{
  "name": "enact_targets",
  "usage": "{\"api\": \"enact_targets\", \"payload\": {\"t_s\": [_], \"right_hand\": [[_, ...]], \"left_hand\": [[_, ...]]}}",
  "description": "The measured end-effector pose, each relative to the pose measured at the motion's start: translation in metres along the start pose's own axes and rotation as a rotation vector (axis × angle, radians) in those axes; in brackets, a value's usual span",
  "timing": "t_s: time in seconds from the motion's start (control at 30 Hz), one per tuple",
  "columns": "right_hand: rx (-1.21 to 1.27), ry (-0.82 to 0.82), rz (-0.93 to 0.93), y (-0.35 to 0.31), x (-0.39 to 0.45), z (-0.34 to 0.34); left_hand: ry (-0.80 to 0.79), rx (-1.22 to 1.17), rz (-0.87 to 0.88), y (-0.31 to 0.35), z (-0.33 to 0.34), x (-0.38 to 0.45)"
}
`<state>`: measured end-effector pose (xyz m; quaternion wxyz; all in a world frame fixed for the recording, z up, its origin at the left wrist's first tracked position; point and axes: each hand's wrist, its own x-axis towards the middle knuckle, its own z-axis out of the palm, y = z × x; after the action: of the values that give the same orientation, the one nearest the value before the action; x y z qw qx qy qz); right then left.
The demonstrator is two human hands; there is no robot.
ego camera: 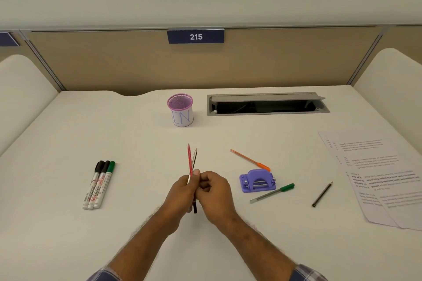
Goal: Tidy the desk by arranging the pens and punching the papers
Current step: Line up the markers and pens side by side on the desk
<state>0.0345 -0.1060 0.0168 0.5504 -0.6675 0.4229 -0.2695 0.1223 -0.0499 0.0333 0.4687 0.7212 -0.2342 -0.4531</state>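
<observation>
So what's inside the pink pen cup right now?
The pink mesh pen cup shows only its inner wall near the rim; nothing sticks out above it. Its bottom is hidden by the near wall. Two pencils are in the hands, not in the cup.

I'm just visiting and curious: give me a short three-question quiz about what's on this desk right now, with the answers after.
1. True or false: the purple pen cup already holds pens.
2. How many markers lie side by side on the left of the desk?
3. What lies nearest the purple hole punch? A) the orange pen B) the dark pencil C) the papers

Key
1. False: it looks empty, and the left hand and right hand hold two pencils together.
2. Three.
3. A.
</observation>
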Motion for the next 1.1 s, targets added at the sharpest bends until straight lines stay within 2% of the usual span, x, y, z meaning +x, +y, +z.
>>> {"api": "enact_targets", "payload": {"t_s": [0.23, 0.3, 0.4, 0.57, 0.7, 0.9, 1.1], "right_hand": [[-0.088, -0.075, 0.014, -0.001, -0.010, -0.023], [-0.132, -0.037, 0.036, 0.003, -0.013, -0.038], [-0.151, 0.173, 0.073, 0.012, -0.010, -0.079], [-0.360, 0.585, 0.208, 0.032, 0.001, -0.146], [-0.536, 0.762, 0.306, 0.050, -0.001, -0.173], [-0.609, 0.711, 0.467, 0.067, -0.012, -0.183], [-0.407, 0.696, 0.522, 0.068, -0.007, -0.186]], "left_hand": [[0.072, 0.010, 0.050, 0.002, 0.009, -0.003], [0.082, 0.014, 0.042, 0.000, 0.004, -0.002], [0.048, -0.058, 0.002, -0.006, -0.009, -0.001], [0.050, -0.090, -0.029, -0.018, -0.015, -0.005], [0.046, -0.135, -0.045, -0.018, -0.007, -0.010], [0.039, -0.181, -0.063, -0.017, -0.003, -0.015], [0.048, -0.185, -0.085, -0.020, -0.002, -0.017]]}}
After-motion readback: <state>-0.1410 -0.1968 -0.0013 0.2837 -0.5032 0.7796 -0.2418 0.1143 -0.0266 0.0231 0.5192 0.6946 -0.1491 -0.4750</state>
